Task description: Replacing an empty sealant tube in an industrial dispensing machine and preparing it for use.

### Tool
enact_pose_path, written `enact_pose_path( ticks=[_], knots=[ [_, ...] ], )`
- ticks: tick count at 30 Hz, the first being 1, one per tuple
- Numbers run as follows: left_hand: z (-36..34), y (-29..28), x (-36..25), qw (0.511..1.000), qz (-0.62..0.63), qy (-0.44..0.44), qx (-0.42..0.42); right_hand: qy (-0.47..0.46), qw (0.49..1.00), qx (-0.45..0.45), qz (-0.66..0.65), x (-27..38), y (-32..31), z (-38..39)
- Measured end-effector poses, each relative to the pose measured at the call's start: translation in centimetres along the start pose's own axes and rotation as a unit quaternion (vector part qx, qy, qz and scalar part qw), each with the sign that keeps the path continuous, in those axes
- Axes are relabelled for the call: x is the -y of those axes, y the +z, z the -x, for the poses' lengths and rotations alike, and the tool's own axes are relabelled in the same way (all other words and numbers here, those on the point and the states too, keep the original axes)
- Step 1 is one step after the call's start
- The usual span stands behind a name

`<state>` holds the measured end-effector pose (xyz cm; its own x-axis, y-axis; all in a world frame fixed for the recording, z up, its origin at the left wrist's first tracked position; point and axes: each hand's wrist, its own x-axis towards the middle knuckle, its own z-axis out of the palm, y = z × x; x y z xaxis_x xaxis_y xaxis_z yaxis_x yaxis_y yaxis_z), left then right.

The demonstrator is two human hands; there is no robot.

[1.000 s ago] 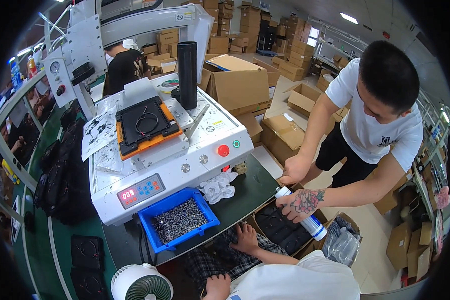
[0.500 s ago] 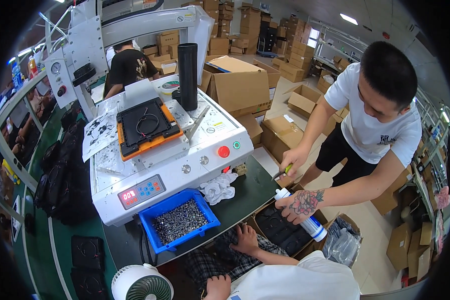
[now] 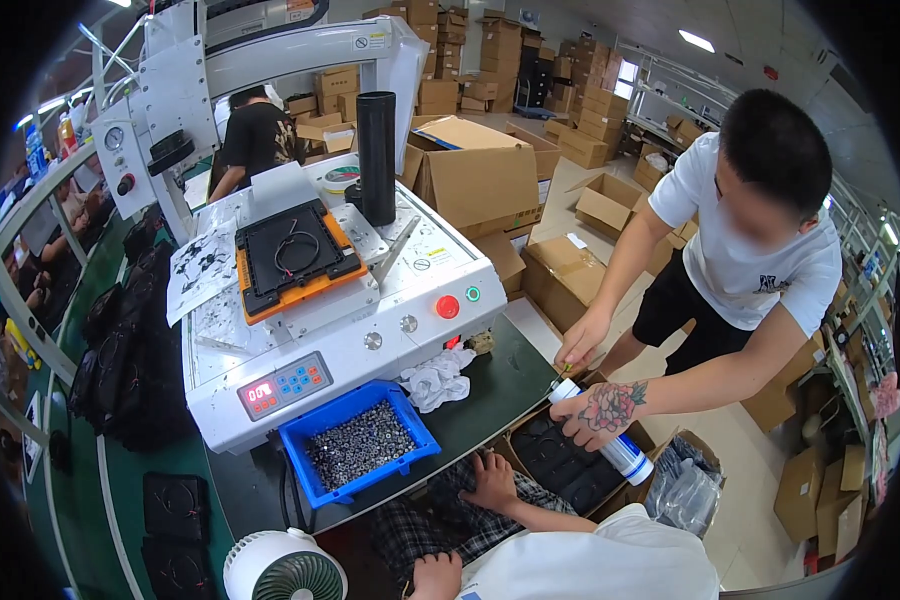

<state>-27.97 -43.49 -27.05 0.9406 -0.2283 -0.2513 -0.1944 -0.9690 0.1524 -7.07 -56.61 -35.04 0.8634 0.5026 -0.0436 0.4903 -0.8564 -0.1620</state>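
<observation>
Checked cloth [image 3: 410, 525] covers the person's lap, just below the blue bin [image 3: 375, 478] in view. The left hand [image 3: 437, 575], nearest the lower edge, rests on the cloth below the bin; whether its bent fingers hold anything, I cannot tell. The right hand [image 3: 491, 482] lies flat on the cloth to the right of the bin, fingers spread wide, with nothing seen in it. A white fan [image 3: 285, 570] stands below and left of the bin, and 2 flat black cases [image 3: 175, 506] lie farther left of it.

The bin is full of small metal bits [image 3: 360, 440] and sits on the dark green bench [image 3: 500, 375], between the lap and the white machine [image 3: 300, 345] that rises behind the bin. A crumpled white rag [image 3: 435, 378] lies just beside the bin's upper right corner. To the right of the bin, black parts [image 3: 560, 465] fill a carton [image 3: 642, 437]; a white tube [image 3: 620, 455], gripped by a co-worker [image 3: 780, 240], slants above them and partly blocks them from sight.

Up behind the bin, the machine carries an orange tray [image 3: 355, 262] with 1 black case [image 3: 268, 245] in it, and a black cylinder [image 3: 376, 160] stands beside that. Farthest beyond the bin is a large open box [image 3: 480, 185].
</observation>
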Motion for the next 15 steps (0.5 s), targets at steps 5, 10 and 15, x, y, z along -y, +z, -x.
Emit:
enact_pose_path(
  ticks=[5,10,15],
  knots=[
    [0.11,-0.09,-0.15,1.0,-0.004,-0.003,-0.017,-0.006,1.0,-0.025,0.006,0.0,0.07,0.09],
    [0.02,-0.05,-0.17,1.0,-0.01,-0.003,-0.019,0.0,1.0,-0.002,-0.002,-0.02,0.1,0.04],
    [-0.1,0.36,-0.07,1.0,-0.008,-0.001,-0.023,-0.004,1.0,-0.01,-0.002,-0.04,0.06,0.0]
  ],
)
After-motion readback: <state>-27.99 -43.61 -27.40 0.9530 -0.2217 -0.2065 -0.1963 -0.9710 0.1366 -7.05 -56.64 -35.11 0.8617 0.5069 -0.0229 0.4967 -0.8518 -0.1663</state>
